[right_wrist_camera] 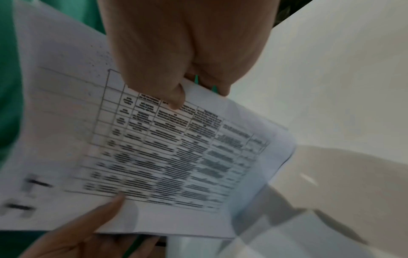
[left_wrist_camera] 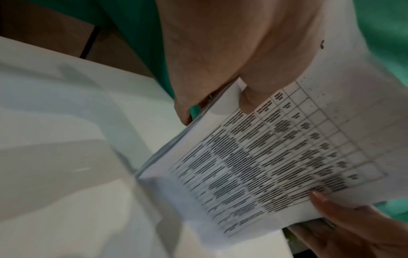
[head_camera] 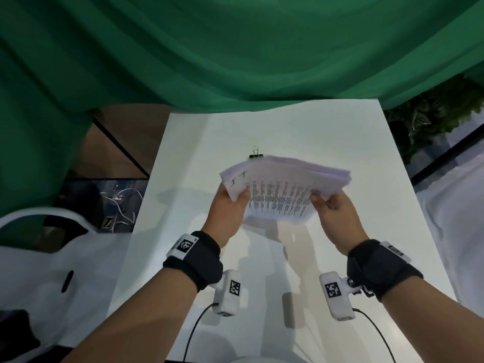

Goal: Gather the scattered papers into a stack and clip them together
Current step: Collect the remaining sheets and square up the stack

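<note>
Above white table [head_camera: 392, 231] — paper stack [head_camera: 285, 184] held in air, both hands. Left hand [head_camera: 227, 213] grip pinches left edge, right hand [head_camera: 337, 213] grip pinches right edge. Binder clip [head_camera: 255, 154] on table, just behind stack — unattached.

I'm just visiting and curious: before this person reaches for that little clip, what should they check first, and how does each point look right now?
1. All sheets gathered: ok; no loose sheets show on the white table.
2. Both hands holding the stack of printed white papers: ok; left hand and right hand each pinch a near corner.
3. Edges squared: not ok; the sheets fan out at the right side.
4. Stack resting on the table: not ok; it is held above the surface.
5. Black metal binder clip reachable: ok; it stands just beyond the stack.
6. A hand free for the clip: not ok; both grips are occupied.
</note>
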{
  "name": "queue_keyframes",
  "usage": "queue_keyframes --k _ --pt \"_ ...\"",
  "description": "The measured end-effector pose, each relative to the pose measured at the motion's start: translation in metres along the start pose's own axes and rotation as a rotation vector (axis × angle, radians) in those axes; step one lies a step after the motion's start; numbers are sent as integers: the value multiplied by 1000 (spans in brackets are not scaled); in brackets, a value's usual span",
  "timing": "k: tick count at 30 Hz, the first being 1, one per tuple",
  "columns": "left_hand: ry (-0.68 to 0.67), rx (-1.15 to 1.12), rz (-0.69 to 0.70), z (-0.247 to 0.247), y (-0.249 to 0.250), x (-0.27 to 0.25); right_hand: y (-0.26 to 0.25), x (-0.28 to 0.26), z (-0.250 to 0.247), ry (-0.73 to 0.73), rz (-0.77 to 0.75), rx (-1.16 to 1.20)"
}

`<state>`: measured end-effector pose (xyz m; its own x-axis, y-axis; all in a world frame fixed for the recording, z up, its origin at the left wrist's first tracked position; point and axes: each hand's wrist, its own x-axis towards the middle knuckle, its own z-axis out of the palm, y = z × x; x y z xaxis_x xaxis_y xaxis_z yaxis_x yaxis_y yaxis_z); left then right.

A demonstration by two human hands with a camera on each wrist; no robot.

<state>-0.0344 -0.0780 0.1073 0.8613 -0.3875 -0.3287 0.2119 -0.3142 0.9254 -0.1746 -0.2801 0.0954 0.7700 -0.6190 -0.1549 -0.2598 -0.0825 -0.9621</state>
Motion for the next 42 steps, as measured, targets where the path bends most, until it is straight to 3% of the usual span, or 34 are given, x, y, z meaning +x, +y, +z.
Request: queue_keyframes --k 9,15,22,28,31,36,42 --pt "-13 7 -3 2 -11 -1 20 0 -1 -3 45 -37" --pt "-1 19 -14 11 -29 -4 37 1 0 -106 89 -254" --pt "-18 83 93 8 -25 -5 29 -1 -2 -66 50 -243" --pt "30 139 24 0 -36 -1 31 -4 0 -85 91 -256" --pt "65 125 60 -1 -34 1 31 -2 -1 -89 97 -260" --pt "8 119 4 -3 -28 7 32 3 -1 -91 109 -265" --pt "-49 23 73 -12 -12 15 22 18 -7 -155 154 -189"
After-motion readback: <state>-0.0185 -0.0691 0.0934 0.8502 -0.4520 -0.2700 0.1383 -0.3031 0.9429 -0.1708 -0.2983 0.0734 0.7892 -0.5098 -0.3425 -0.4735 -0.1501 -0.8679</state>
